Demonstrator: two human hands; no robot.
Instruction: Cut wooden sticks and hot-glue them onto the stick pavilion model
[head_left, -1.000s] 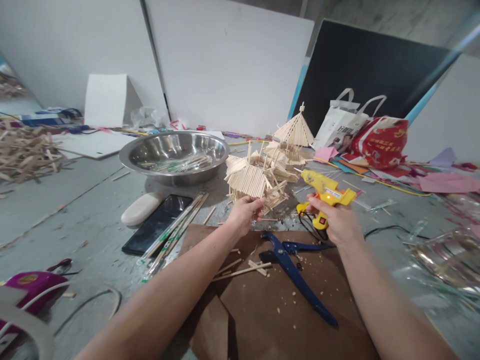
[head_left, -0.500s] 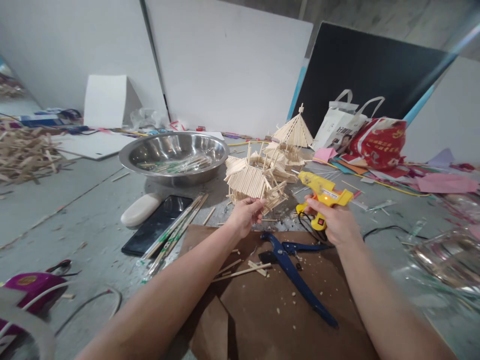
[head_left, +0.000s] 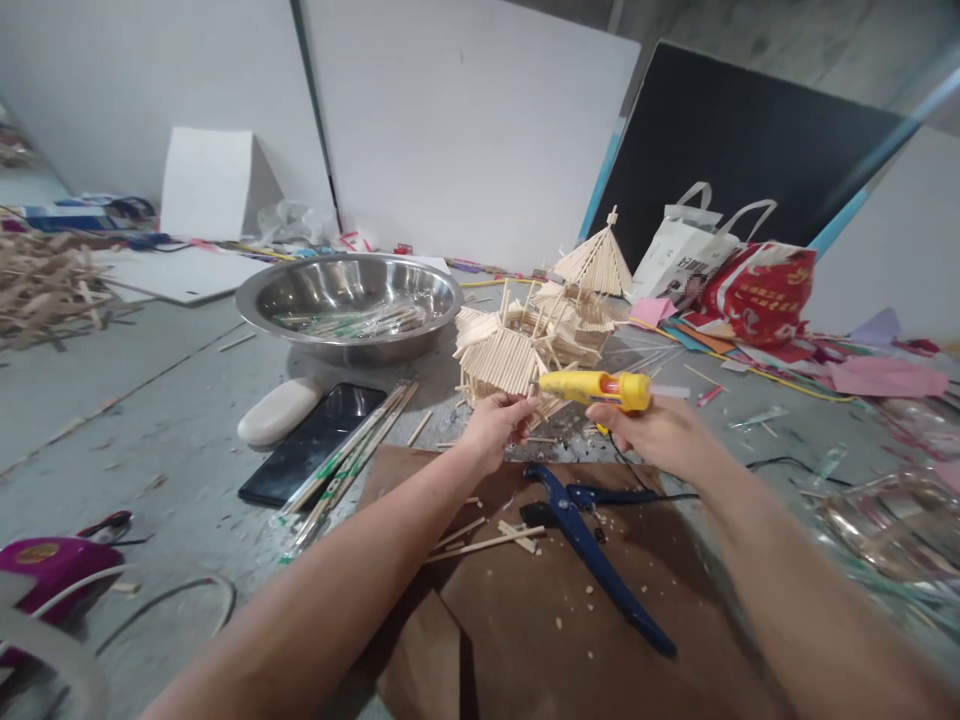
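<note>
While the left hand (head_left: pixel 496 432) pinches the near roof edge of the stick model (head_left: pixel 501 360), the right hand (head_left: pixel 660 432) has the glue gun (head_left: pixel 585 388) levelled, nozzle right by the left fingertips. Reads as a gluing step; contact unclear. Next move calls for steady nozzle aim, fingers clear of hot glue. Left: thumb and finger closed; can't tell if a loose stick is pinched too. Right: curled round the gun. Model sits just beyond the brown mat (head_left: pixel 540 620).
</note>
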